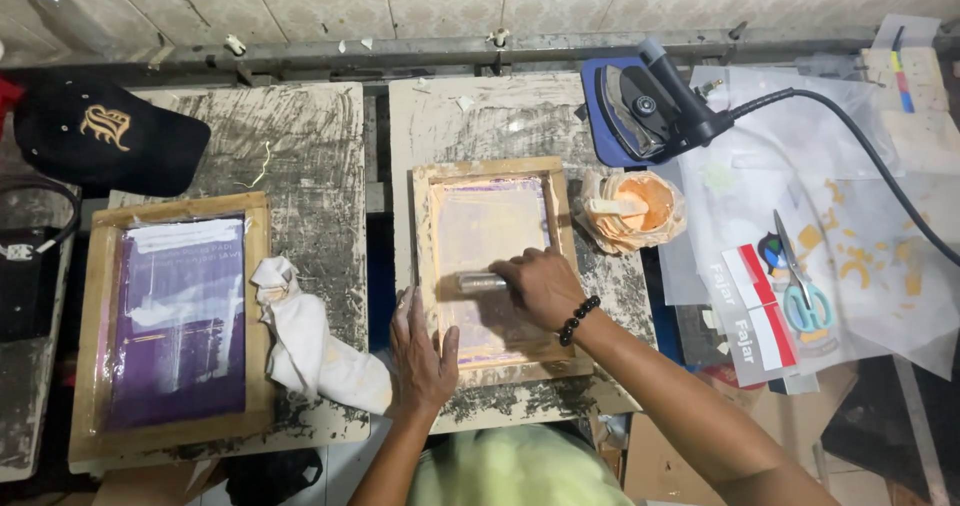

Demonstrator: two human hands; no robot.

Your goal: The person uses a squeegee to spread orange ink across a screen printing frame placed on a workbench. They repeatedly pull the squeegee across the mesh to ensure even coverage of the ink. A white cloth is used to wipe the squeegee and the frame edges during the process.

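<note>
Right hand [543, 288] of mine grips a grey metal-handled squeegee [481, 282] inside the small wooden-framed printing screen [491, 262], which lies on the ink-stained board [500, 126]. Left hand [420, 351], fingers spread flat, presses down the frame's near-left corner.

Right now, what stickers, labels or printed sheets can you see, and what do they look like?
Flag sheet: right of the frame, by the scissors; rectangular, red and white.
Colour strip: top right corner; narrow, yellow, blue and red.
Cap badge: on the black cap, top left; gold.
</note>
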